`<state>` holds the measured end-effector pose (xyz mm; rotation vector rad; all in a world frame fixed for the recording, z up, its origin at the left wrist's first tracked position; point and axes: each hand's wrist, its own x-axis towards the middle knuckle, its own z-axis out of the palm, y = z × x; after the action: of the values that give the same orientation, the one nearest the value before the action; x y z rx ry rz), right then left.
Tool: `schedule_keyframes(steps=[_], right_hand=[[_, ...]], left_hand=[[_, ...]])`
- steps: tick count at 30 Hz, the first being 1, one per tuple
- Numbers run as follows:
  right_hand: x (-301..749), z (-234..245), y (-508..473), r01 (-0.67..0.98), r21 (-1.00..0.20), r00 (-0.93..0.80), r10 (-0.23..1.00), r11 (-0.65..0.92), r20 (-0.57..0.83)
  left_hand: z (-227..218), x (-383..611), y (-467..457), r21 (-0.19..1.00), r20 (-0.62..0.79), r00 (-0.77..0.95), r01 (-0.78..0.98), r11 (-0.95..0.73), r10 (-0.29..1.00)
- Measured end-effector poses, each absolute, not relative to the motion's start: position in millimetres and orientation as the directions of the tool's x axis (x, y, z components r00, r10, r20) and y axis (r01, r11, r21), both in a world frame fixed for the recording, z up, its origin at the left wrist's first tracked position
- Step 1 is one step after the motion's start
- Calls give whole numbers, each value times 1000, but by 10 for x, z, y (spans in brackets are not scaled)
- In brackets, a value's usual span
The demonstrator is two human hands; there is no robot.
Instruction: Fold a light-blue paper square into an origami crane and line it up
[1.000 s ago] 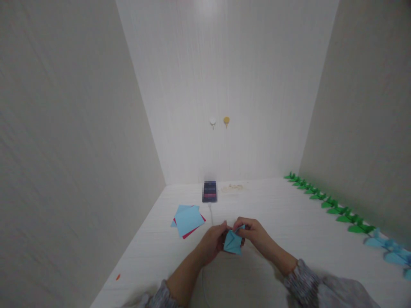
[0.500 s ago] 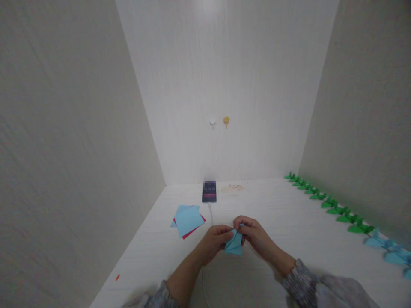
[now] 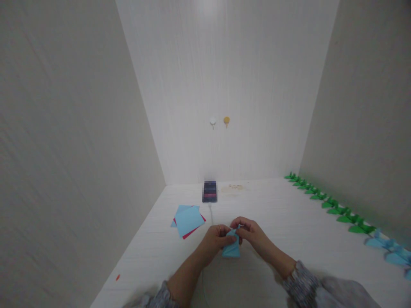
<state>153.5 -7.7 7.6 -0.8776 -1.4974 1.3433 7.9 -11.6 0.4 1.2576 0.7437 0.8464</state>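
Note:
A small piece of folded light-blue paper [image 3: 231, 250] is held between my two hands above the white table. My left hand [image 3: 215, 242] grips its left side, with the thumb lying across the front. At the paper's upper right edge, my right hand [image 3: 249, 230] pinches it between thumb and fingers. Creases and layered flaps show on the paper, though the fingers cover part of its top. Left of my hands lies a loose stack of square paper sheets [image 3: 189, 220], light blue on top with red corners showing beneath.
Along the right wall runs a row of folded green paper figures [image 3: 334, 209], continuing nearer as light-blue paper figures [image 3: 396, 256]. A phone [image 3: 209, 191] with a cable stands by the back wall. A small orange-red scrap [image 3: 117, 277] lies at the left edge. Two hooks [image 3: 226, 120] hang on the back wall.
The folded paper has shifted slightly left and down and turned a little. My left thumb now reaches further across it, and my right fingers have moved slightly left along its top edge.

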Motion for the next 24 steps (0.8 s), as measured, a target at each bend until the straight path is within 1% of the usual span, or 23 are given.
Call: schedule_keyframes(steps=[2, 6, 9, 13, 19, 21, 24], right_hand=[[1543, 63, -58, -28, -984, -321, 930, 179, 178], [1543, -14, -16, 173, -953, -306, 933, 250, 189], [1528, -33, -15, 235, -935, -270, 942, 265, 199], [1518, 24, -47, 266, -931, -240, 952, 252, 189], [1539, 56, -62, 295, -919, -244, 951, 262, 192], [1555, 54, -56, 269, -928, -260, 948, 256, 186], [1593, 70, -46, 179, -957, -319, 933, 229, 164]], left_hand=[[0, 77, -109, 989, -37, 480, -111, 103, 876], [-51, 79, -80, 993, -53, 410, -72, 90, 910], [-95, 80, -55, 997, -38, 382, -44, 59, 923], [-117, 78, -36, 999, -27, 399, -31, 43, 917], [-122, 68, -37, 998, -54, 413, -17, 67, 909], [-105, 63, -49, 996, -55, 407, -36, 76, 912], [-50, 53, -77, 991, -54, 393, -92, 98, 918]])
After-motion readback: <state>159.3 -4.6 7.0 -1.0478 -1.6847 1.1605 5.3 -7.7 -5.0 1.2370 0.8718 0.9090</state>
